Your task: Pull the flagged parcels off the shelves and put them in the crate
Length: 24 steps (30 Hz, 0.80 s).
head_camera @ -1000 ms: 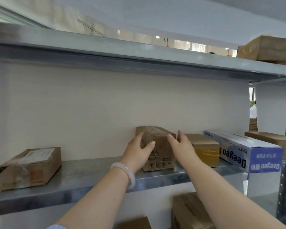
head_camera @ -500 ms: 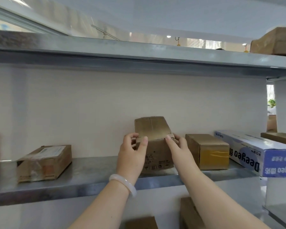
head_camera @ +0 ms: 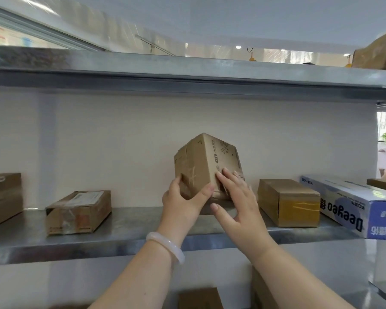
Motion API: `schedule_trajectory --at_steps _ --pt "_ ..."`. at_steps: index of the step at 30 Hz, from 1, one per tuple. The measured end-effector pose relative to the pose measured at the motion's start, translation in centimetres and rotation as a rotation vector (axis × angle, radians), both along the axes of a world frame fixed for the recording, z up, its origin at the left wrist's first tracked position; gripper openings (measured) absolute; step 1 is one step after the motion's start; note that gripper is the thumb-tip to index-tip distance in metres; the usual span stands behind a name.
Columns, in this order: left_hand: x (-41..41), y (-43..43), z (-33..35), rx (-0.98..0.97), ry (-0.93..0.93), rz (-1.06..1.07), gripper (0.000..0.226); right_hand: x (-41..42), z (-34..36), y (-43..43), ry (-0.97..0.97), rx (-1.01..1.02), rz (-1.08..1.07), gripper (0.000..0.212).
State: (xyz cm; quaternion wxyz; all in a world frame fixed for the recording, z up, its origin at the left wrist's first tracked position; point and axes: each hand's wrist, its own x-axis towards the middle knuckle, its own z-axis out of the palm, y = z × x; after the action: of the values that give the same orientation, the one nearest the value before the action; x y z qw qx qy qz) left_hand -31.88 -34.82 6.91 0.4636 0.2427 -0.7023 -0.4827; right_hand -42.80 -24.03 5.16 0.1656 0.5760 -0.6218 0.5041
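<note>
A small brown cardboard parcel (head_camera: 206,161) is tilted up on one corner above the middle of the metal shelf (head_camera: 132,228), its printed side turned toward me. My left hand (head_camera: 183,201) grips its lower left part, thumb across the front edge. My right hand (head_camera: 236,201) lies against its lower right face with fingers spread and fairly straight. No crate is in view.
On the same shelf: a taped parcel with a label (head_camera: 78,211) at left, another box (head_camera: 2,197) at the far left edge, a brown box (head_camera: 288,201) and a blue-white Deegeo carton (head_camera: 352,208) at right. An upper shelf (head_camera: 187,72) carries a box (head_camera: 379,50). More boxes (head_camera: 201,297) sit below.
The parcel stood upright on the shelf with both hands reaching its sides; it has since been tipped back and turned, now raised on a corner in my hands.
</note>
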Motion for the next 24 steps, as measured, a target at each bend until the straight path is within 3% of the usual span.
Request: schedule_trajectory --at_steps 4,8,11,15,18,21,24 --pt "0.7 -0.3 -0.5 -0.026 0.060 0.006 0.105 -0.4 -0.4 0.1 -0.078 0.026 0.089 0.056" --pt "1.2 -0.4 -0.9 0.021 0.183 -0.070 0.061 -1.0 0.1 0.0 -0.410 -0.116 0.038 0.060" --pt "1.3 -0.3 -1.3 0.012 0.210 -0.134 0.070 -1.2 0.2 0.1 -0.655 -0.083 0.169 0.051" --pt "1.2 -0.5 -1.7 -0.150 0.083 -0.028 0.032 -0.7 -0.2 0.6 -0.636 -0.113 0.228 0.040" --pt "1.5 -0.8 -2.4 -0.289 0.001 0.101 0.055 -0.2 -0.1 0.8 -0.566 -0.121 0.238 0.048" --pt "1.8 -0.1 -2.3 -0.273 -0.006 0.144 0.052 0.4 -0.3 0.9 -0.493 -0.113 0.232 0.056" --pt "1.4 0.5 -2.0 -0.231 -0.008 0.122 0.089 1.1 -0.4 1.1 -0.349 -0.084 0.180 0.059"
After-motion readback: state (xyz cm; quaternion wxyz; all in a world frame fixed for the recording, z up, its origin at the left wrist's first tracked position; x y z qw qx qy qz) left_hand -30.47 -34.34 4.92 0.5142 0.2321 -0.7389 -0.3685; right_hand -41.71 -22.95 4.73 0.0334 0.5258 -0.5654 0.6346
